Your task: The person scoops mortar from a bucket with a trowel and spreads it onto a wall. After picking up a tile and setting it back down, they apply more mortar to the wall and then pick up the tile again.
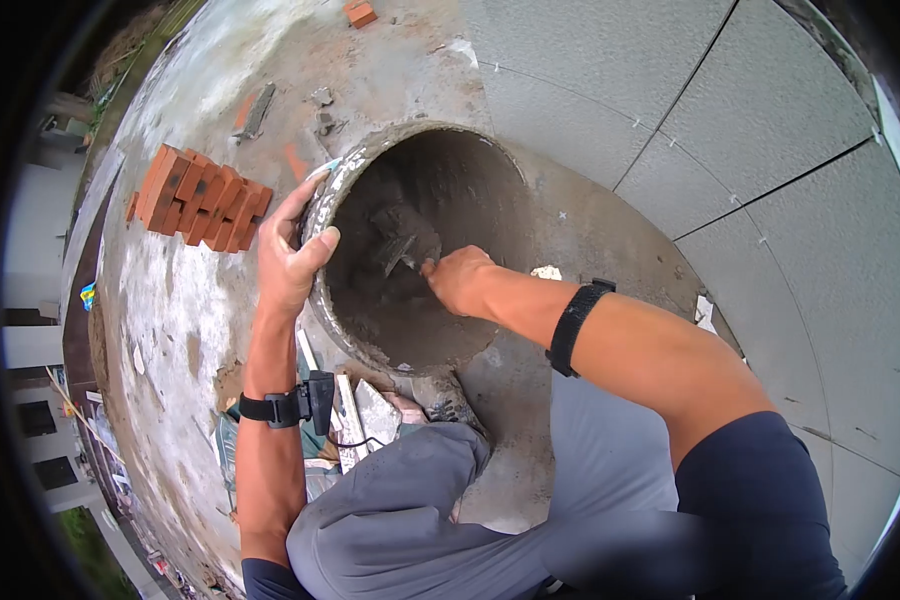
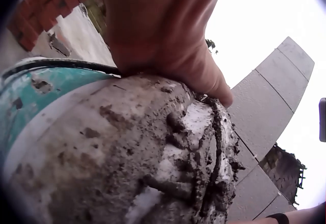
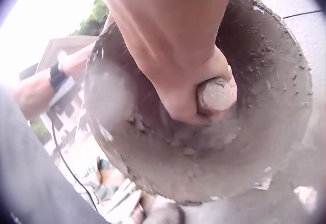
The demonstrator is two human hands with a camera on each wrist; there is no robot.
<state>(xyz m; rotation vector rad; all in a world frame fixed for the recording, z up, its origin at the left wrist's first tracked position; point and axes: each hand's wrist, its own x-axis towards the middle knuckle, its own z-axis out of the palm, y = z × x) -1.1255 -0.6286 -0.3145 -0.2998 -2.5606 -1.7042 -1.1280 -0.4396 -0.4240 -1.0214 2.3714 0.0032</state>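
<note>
A large mortar-caked bucket [image 1: 425, 345] lies tipped toward the person, its round mouth facing up at the head camera. My left hand [image 1: 295, 255] grips the bucket's rim on the left side, thumb over the edge and fingers along the outside. Crusted mortar covers the outer wall, also seen under the hand in the left wrist view. Inside the mouth, my right hand [image 1: 460, 280] holds a trowel, whose rounded handle end [image 3: 216, 94] pokes out of the fist in the right wrist view. The trowel's grey blade [image 1: 398, 252] is against wet mortar [image 1: 405, 220] deep inside, partly in shadow.
Stacked red bricks [image 1: 198, 200] stand on the concrete floor to the left, with broken pieces [image 1: 255, 112] beyond. Large grey tiles [image 1: 810, 270] rise along the right. Scraps and bags [image 1: 375, 415] lie between the bucket and the person's knee [image 1: 400, 480].
</note>
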